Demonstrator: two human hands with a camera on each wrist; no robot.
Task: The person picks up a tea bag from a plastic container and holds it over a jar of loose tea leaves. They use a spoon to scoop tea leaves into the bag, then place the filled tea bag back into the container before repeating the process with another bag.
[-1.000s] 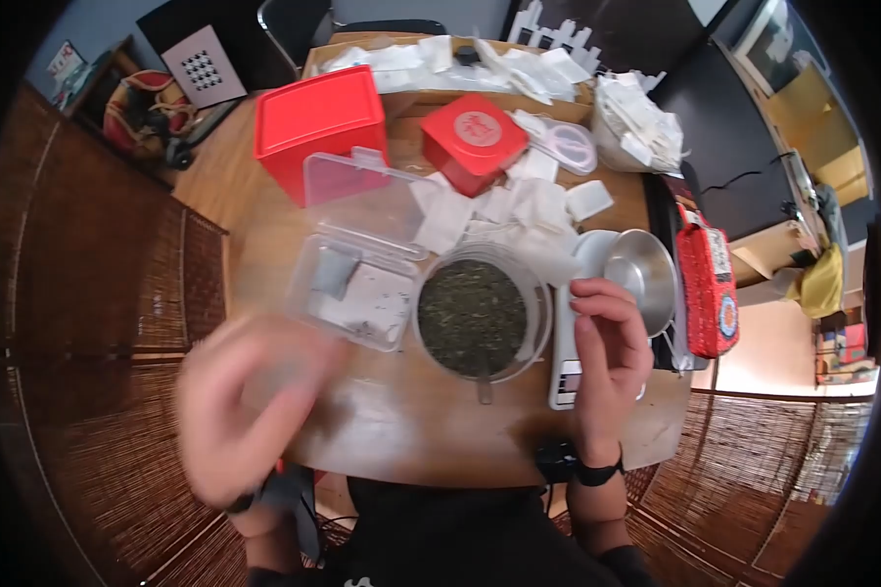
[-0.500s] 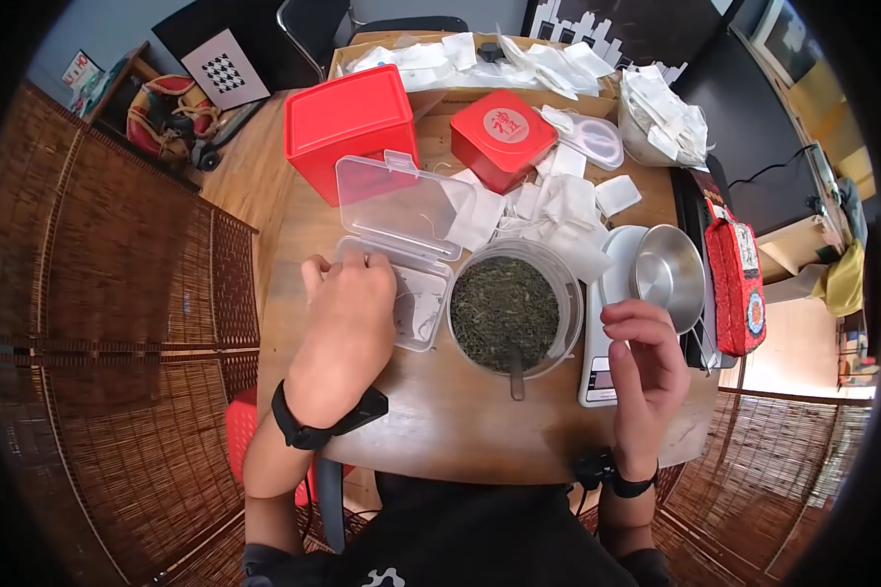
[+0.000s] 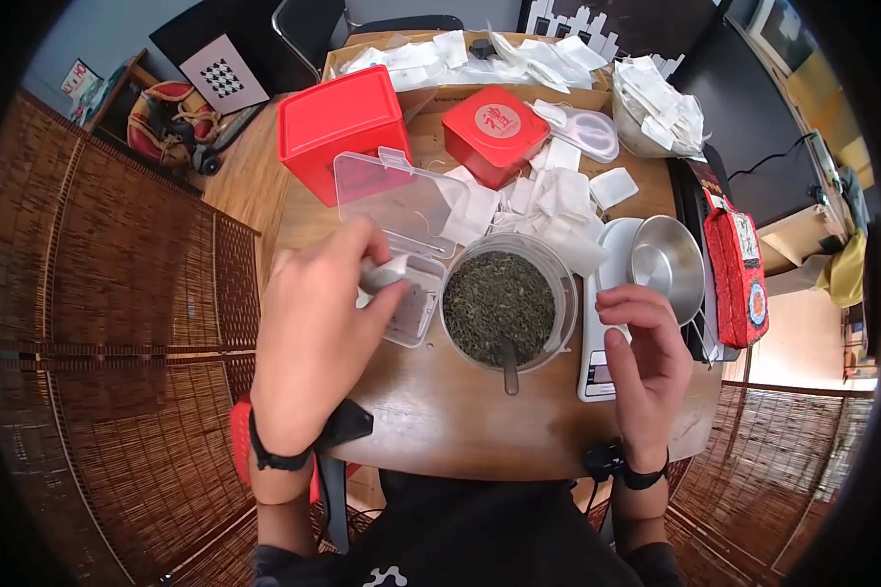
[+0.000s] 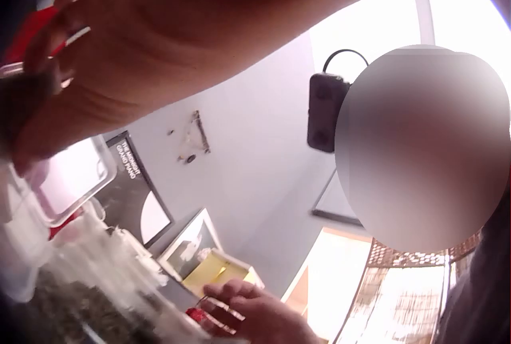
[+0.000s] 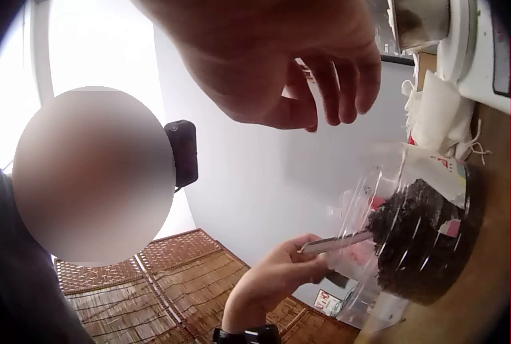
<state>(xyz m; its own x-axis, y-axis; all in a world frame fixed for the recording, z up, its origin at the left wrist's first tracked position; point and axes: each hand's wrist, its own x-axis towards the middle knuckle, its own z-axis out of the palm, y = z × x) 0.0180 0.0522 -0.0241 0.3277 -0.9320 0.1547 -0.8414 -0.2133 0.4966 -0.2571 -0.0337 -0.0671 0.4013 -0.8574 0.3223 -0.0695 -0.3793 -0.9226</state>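
Note:
Over the hinged clear plastic box (image 3: 416, 311), my left hand (image 3: 308, 338) pinches a small whitish pouch (image 3: 392, 269) between thumb and fingers. Part of the pouch is hidden by the fingers. Dark specks lie on the box floor, and its lid (image 3: 390, 201) stands raised. To the right is a round clear tub (image 3: 564, 293) of dried green leaves (image 3: 489, 298), with a spoon handle (image 3: 510, 372) sticking out at the front. My right hand (image 3: 648, 367) hovers by the white kitchen scale (image 3: 594, 367), fingers loosely curled and holding nothing.
A steel bowl (image 3: 668, 262) sits at the scale. Behind the tub lie white cloth pouches (image 3: 563, 201). Two red boxes (image 3: 338, 127) stand farther back, before a cardboard tray (image 3: 440, 100) of white packets. A red packet (image 3: 737, 274) stands at the right edge.
My left hand came in blurred from the lower left, reached into the clear box, and has now lifted back with the pouch. The right hand keeps its pose by the scale.

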